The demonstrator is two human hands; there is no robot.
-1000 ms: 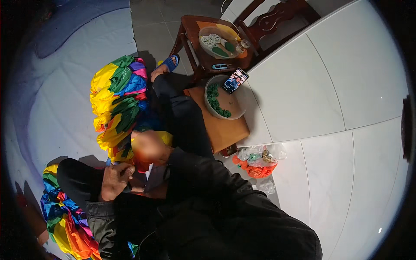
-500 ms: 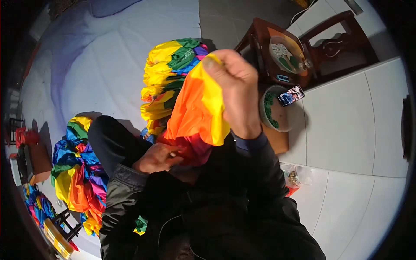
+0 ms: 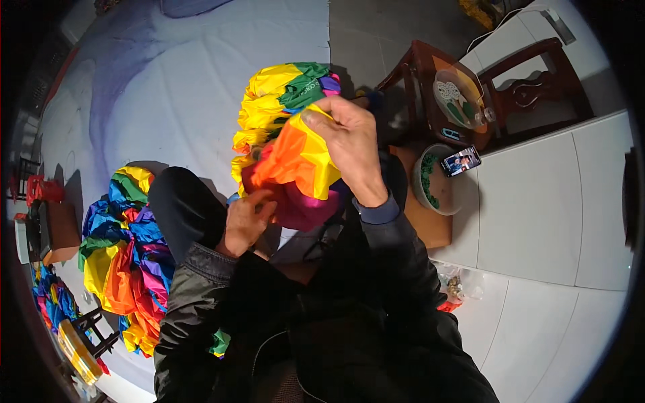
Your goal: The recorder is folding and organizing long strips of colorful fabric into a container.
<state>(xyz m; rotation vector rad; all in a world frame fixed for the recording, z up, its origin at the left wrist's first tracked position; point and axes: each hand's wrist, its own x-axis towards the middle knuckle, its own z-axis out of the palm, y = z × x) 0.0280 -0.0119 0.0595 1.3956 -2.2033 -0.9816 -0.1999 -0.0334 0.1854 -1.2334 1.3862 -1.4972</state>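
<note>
A shiny rainbow cloth (image 3: pixel 295 164) hangs in front of me, yellow and orange at the top, red and magenta lower down. My right hand (image 3: pixel 349 144) pinches its yellow edge between thumb and fingers and holds it up. Beside the red part of the cloth is my left hand (image 3: pixel 247 220), fingers curled in. Whatever its fingertips grip is too small or hidden to make out. Behind the raised cloth, a row of bunched rainbow cloths (image 3: pixel 269 94) lies on the pale floor sheet (image 3: pixel 175 101), partly covered by it.
Another rainbow pile (image 3: pixel 124 262) lies left of my knee. To the right, a clear tub (image 3: pixel 440 198) of green pieces sits on a brown box, with a phone (image 3: pixel 461 161) at its rim. A wooden chair (image 3: pixel 430 74) holds a bowl (image 3: pixel 457 101). A yellow-topped stool (image 3: pixel 79 349) stands lower left.
The cloth has bunched and swung, showing less orange and more magenta. My right hand has dropped slightly and moved left. My left hand has moved up a little, its fingers raised.
</note>
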